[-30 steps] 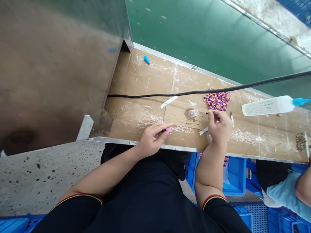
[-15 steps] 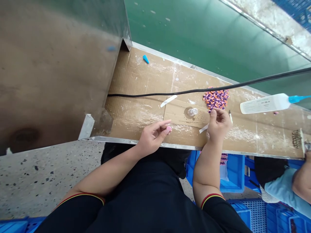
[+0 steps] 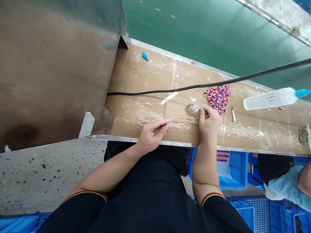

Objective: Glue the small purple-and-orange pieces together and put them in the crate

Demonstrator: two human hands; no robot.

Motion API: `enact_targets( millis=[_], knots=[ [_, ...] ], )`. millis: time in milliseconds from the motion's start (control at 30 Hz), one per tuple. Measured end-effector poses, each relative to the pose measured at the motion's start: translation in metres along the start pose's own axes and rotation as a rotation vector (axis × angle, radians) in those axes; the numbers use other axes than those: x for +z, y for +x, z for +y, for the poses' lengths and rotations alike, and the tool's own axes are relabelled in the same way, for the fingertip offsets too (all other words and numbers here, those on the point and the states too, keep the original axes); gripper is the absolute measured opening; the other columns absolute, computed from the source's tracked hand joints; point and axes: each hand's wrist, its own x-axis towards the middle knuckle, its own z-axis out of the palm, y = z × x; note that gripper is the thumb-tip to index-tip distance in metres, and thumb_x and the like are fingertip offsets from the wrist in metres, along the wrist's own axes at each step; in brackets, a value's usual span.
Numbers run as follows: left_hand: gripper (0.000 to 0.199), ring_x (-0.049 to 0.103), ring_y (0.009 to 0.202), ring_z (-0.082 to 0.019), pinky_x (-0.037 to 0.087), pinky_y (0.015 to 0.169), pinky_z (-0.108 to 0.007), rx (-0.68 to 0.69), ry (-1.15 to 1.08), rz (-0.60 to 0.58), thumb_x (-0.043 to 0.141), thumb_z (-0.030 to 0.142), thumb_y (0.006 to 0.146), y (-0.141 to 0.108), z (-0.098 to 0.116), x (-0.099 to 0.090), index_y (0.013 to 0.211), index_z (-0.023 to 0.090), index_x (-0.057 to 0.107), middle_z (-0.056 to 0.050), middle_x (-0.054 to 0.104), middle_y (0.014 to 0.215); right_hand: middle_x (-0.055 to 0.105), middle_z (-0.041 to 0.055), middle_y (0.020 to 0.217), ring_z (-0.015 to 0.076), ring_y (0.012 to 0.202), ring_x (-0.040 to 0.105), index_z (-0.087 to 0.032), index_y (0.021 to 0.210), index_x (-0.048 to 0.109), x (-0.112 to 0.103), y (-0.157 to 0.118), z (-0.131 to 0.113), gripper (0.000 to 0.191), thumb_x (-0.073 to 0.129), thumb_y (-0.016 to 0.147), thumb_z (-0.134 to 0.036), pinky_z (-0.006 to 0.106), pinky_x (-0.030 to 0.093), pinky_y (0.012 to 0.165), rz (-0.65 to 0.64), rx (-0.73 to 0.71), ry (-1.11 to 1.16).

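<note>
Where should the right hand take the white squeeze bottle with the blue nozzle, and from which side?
Around the wide white body, from above on the near side: it lies flat on the cardboard, and the thin blue nozzle looks too slender to grip.

Bright, even, diffuse indoor light, with only soft faint shadows and no hard ones. Long pale glare streaks run across the green panel [image 3: 199, 38], and a duller sheen lies on the metal panel [image 3: 53, 74] at left. Strong wide-angle distortion bends and slants the edges of the counter [image 3: 136, 111] toward the frame edges. The left hand [image 3: 153, 136] and right hand [image 3: 210, 123] look fairly sharp, while tiny details lose definition toward the right edge.
</note>
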Motion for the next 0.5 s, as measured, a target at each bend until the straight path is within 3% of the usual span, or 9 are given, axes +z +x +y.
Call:
enact_targets(
  millis=[100,200,333,400,500],
  knots=[
    [0.022,0.074,0.082,-0.014,0.065,0.075,-0.027,0.029,0.018,0.010,0.071,0.020,0.102,-0.001,-0.002,0.000,0.120,0.024,0.085,-0.007,0.080,0.095,0.080,0.0079,0.089,0.0235,0.083,0.070,-0.021,0.093,0.077,-0.001,-0.001,-0.001,0.033,0.055,0.103,-0.044,0.039,0.056,0.084,0.030,0.009,0.008],
    [0.024,0.072,0.082,-0.013,0.063,0.074,-0.025,0.058,0.010,0.025,0.072,0.018,0.102,-0.001,-0.003,0.000,0.120,0.026,0.085,-0.006,0.079,0.096,0.080,0.0084,0.090,0.0209,0.075,0.070,-0.020,0.095,0.077,-0.004,-0.006,-0.005,0.036,0.056,0.102,-0.048,0.037,0.057,0.077,0.183,0.095,0.086],
    [0.022,0.071,0.081,-0.013,0.062,0.072,-0.025,0.021,0.007,0.030,0.071,0.023,0.104,0.000,-0.003,0.000,0.121,0.026,0.085,-0.007,0.078,0.097,0.080,0.0088,0.095,0.0212,0.080,0.076,-0.020,0.099,0.077,-0.009,-0.020,-0.023,0.035,0.062,0.101,-0.052,0.037,0.062,0.075,0.343,0.174,0.315],
    [0.022,0.069,0.076,-0.012,0.060,0.068,-0.023,-0.005,0.001,0.045,0.070,0.024,0.104,0.000,-0.003,0.000,0.120,0.026,0.085,-0.007,0.077,0.098,0.080,0.0072,0.093,0.0218,0.082,0.078,-0.021,0.101,0.077,-0.012,-0.031,-0.039,0.031,0.067,0.101,-0.050,0.038,0.066,0.076,0.356,0.171,0.454],
    [0.021,0.068,0.073,-0.011,0.060,0.067,-0.023,-0.030,0.000,0.071,0.071,0.026,0.104,0.000,-0.004,0.001,0.119,0.026,0.086,-0.008,0.077,0.100,0.080,0.0052,0.091,0.0210,0.079,0.080,-0.023,0.104,0.078,-0.014,-0.053,-0.070,0.022,0.074,0.100,-0.044,0.038,0.068,0.073,0.254,0.137,0.657]
  ],
)
